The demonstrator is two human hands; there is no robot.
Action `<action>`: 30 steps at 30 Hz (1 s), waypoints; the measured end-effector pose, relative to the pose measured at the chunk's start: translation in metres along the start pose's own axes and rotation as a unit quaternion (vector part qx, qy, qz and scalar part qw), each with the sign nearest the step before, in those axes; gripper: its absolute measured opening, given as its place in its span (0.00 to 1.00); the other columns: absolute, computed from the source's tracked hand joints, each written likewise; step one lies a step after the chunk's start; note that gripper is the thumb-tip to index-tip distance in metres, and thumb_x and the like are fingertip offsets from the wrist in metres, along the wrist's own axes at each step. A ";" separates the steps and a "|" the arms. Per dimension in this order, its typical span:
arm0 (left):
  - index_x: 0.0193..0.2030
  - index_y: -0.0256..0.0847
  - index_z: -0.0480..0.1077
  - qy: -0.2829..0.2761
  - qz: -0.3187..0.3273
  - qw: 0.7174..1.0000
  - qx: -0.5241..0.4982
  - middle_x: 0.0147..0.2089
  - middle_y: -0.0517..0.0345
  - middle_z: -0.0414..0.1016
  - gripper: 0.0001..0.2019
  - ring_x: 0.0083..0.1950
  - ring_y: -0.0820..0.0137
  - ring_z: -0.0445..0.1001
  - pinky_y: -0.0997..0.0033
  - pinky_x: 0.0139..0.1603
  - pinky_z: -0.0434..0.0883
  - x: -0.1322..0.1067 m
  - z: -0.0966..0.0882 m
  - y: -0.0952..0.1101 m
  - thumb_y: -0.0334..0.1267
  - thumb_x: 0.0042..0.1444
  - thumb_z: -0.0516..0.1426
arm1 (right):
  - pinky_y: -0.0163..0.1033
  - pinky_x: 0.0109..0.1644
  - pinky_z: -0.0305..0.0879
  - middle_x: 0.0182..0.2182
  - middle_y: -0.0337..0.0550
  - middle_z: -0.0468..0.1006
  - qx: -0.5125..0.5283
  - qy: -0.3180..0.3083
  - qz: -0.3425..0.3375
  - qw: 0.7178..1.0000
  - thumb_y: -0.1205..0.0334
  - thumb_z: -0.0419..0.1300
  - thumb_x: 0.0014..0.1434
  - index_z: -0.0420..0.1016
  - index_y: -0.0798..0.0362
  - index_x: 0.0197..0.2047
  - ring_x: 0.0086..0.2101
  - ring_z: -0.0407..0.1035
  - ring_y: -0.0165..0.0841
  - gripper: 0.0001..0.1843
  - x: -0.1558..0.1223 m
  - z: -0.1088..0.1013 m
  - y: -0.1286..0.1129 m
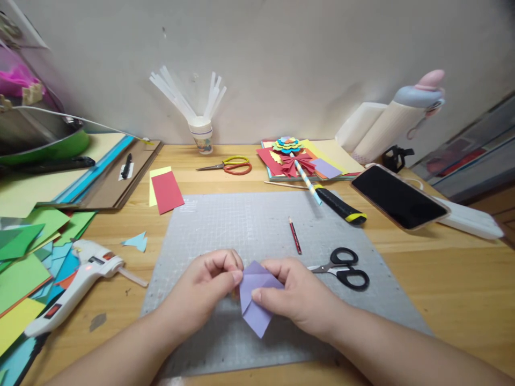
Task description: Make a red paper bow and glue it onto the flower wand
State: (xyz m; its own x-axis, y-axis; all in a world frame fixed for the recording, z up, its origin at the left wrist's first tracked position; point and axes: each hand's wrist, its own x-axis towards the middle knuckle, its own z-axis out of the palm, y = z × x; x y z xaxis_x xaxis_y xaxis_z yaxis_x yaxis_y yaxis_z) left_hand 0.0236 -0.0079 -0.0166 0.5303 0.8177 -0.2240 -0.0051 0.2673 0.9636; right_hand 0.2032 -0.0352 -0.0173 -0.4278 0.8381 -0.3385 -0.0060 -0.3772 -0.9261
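A creased sheet of purple paper (257, 316) is held above the grey cutting mat (209, 230). My right hand (293, 289) grips its right side, thumb on top and fingers behind. At the paper's upper left edge my left hand (213, 284) is closed, thumb and forefinger pinched together at the edge. Black-handled scissors (341, 271) lie on the mat just right of my right hand. Beyond the hands a short dark red pencil (295, 236) rests on the mat.
On the left are a white glue gun (88, 273) and piled coloured paper (28, 268). Red card (167, 192), red-and-yellow-handled scissors (229, 165) and a cup (201, 134) of straws stand farther back. A utility knife (340, 205), a paper flower (298, 161) and a phone (398, 195) lie right.
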 end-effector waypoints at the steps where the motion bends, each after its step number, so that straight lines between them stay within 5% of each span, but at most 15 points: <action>1: 0.23 0.40 0.63 0.000 0.004 1.000 0.019 0.25 0.64 0.62 0.12 0.29 0.74 0.62 0.73 0.32 0.60 0.000 0.000 0.000 0.37 0.55 0.57 | 0.33 0.29 0.52 0.21 0.33 0.64 0.008 -0.002 0.002 1.000 0.60 0.62 0.48 0.70 0.54 0.26 0.23 0.56 0.26 0.07 0.000 0.000 0.000; 6: 0.28 0.40 0.64 0.033 0.000 0.997 0.067 0.25 0.65 0.62 0.13 0.28 0.74 0.59 0.72 0.32 0.58 0.001 -0.002 -0.003 0.44 0.61 0.51 | 0.33 0.31 0.55 0.24 0.37 0.69 0.040 0.040 0.008 0.998 0.59 0.62 0.49 0.73 0.57 0.32 0.25 0.60 0.27 0.10 0.002 0.000 0.001; 10: 0.24 0.40 0.61 -0.009 -0.006 0.996 0.094 0.23 0.65 0.60 0.16 0.27 0.74 0.57 0.73 0.30 0.56 0.000 -0.001 -0.008 0.45 0.60 0.51 | 0.33 0.31 0.55 0.23 0.36 0.68 0.047 0.069 -0.008 0.996 0.58 0.63 0.48 0.72 0.58 0.30 0.24 0.59 0.26 0.10 0.003 0.000 0.002; 18: 0.26 0.40 0.60 -0.008 0.000 0.996 0.091 0.24 0.66 0.58 0.13 0.27 0.74 0.56 0.73 0.29 0.57 -0.001 0.007 -0.003 0.44 0.58 0.53 | 0.33 0.30 0.53 0.23 0.34 0.66 0.062 0.077 -0.014 0.995 0.57 0.64 0.49 0.69 0.57 0.29 0.24 0.57 0.25 0.12 0.002 0.002 0.005; 30: 0.22 0.43 0.54 0.018 0.054 0.973 0.224 0.22 0.67 0.53 0.15 0.25 0.74 0.53 0.73 0.26 0.54 -0.003 0.006 -0.004 0.42 0.60 0.50 | 0.33 0.31 0.54 0.23 0.35 0.65 0.112 0.073 -0.037 0.990 0.57 0.65 0.49 0.70 0.58 0.30 0.25 0.57 0.25 0.13 0.003 0.004 0.007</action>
State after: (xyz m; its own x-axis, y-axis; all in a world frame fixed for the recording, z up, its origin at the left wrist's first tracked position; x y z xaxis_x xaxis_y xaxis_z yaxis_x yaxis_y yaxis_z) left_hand 0.0275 -0.0144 -0.0192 0.5174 0.8479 -0.1157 0.3150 -0.0630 0.9470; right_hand 0.1978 -0.0368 -0.0247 -0.2840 0.9088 -0.3057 -0.2397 -0.3761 -0.8951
